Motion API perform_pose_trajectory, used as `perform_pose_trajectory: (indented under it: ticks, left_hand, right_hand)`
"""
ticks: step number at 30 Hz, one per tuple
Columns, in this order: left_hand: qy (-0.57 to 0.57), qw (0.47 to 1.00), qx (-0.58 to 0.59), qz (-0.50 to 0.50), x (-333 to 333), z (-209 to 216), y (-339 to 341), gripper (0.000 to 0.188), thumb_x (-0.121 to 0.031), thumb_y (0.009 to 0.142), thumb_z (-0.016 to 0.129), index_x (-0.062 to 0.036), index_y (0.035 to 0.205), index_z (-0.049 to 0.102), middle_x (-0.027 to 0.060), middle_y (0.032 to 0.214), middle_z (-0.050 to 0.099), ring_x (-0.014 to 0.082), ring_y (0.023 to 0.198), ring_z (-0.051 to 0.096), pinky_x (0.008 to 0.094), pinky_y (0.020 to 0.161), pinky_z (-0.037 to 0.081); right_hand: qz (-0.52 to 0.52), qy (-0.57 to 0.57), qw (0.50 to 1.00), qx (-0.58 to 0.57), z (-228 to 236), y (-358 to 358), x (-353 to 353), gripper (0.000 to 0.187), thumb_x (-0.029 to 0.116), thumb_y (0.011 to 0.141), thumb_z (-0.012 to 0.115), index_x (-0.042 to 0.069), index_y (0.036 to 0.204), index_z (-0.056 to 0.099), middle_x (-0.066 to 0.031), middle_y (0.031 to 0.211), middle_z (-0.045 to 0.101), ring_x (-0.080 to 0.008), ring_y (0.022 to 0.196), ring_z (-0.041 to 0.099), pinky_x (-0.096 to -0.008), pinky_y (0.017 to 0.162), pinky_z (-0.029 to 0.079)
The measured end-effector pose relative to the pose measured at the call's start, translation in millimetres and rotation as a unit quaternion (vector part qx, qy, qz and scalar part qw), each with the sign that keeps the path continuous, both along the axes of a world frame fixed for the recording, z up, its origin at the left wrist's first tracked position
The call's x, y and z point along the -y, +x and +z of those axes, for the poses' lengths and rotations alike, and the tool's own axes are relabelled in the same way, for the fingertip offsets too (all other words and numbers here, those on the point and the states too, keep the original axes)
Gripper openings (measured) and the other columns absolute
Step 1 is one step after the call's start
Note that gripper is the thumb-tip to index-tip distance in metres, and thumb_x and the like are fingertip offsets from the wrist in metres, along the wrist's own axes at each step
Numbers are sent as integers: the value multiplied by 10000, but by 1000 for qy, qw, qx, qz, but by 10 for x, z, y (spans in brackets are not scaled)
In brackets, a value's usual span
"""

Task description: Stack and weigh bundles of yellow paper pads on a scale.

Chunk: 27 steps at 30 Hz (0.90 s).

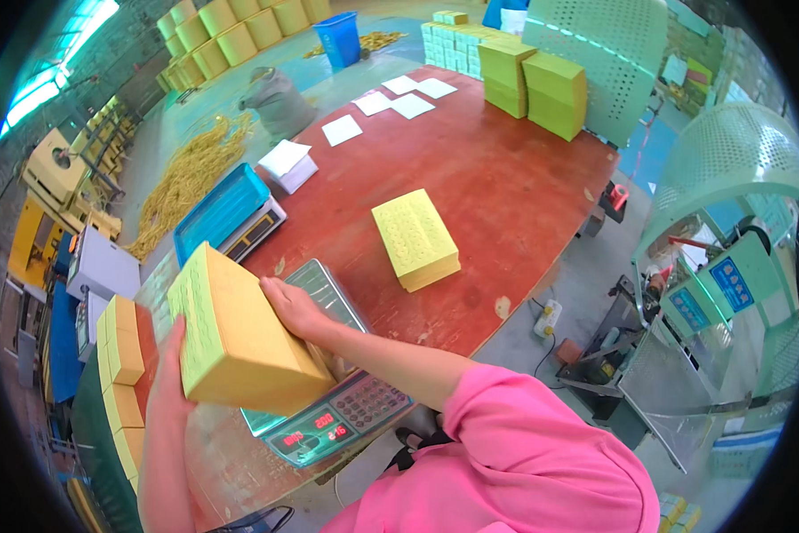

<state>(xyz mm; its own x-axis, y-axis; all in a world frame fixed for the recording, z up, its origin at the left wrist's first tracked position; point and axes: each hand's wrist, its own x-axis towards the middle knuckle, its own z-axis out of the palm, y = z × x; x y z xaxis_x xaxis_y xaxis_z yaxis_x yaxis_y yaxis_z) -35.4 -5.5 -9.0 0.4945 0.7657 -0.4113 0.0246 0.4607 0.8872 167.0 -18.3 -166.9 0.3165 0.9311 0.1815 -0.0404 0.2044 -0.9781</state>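
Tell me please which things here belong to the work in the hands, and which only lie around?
In use:
- yellow paper block, held between left hand and right hand
- weighing scale under the block

Lying about:
- second yellow block on the red table
- white sheets
- blue-topped scale
- tall yellow stacks at the far end
- blue bin

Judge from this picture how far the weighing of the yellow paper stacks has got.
Done: one yellow stack lies on the red table. In hand: left hand and right hand hold a yellow block over the scale. Left: stacked yellow blocks wait at the left.
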Motion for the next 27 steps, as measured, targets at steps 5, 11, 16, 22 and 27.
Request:
perform_pose_trajectory:
  ticks: [5,11,16,22,27]
  left_hand:
    - [-30,995,-4,-95,293,-39,286,576,-472,991,522,-73,1404,476,87,1284,624,203,1133,630,369,956,513]
    - [-57,981,4,-185,297,9,704,559,-449,987,548,-75,1396,478,82,1271,634,170,1102,649,355,939,530]
    - [-36,963,-10,-268,476,92,1076,596,-466,995,518,-57,1422,438,118,1328,595,212,1188,602,370,1011,487]
    - [-61,938,-10,-340,922,122,1586,629,-485,993,509,-42,1430,412,131,1370,557,233,1226,574,384,1037,469]
    - [-99,920,48,-376,1267,-16,2493,607,-458,1003,502,-54,1442,392,124,1369,550,228,1241,559,386,1036,464]
  right_hand:
    - [-107,-1,994,8,-14,352,911,419,343,1037,422,-1,1218,579,-183,1168,626,-286,1124,580,-360,984,428]
    - [-286,-55,955,51,-418,698,1956,347,208,979,544,11,1262,584,-162,1252,595,-251,1098,613,-346,963,463]
    - [-77,-138,944,-291,-463,394,2129,473,416,1052,402,52,1299,576,-58,1182,663,-151,1067,608,-318,928,481]
    - [-81,-100,872,-471,-274,836,2573,420,363,1034,475,51,1301,564,-51,1207,651,-148,1074,623,-326,909,507]
    - [-173,-111,902,-379,-264,1857,3088,372,334,1029,472,46,1221,609,-38,1154,659,-126,1024,618,-286,869,489]
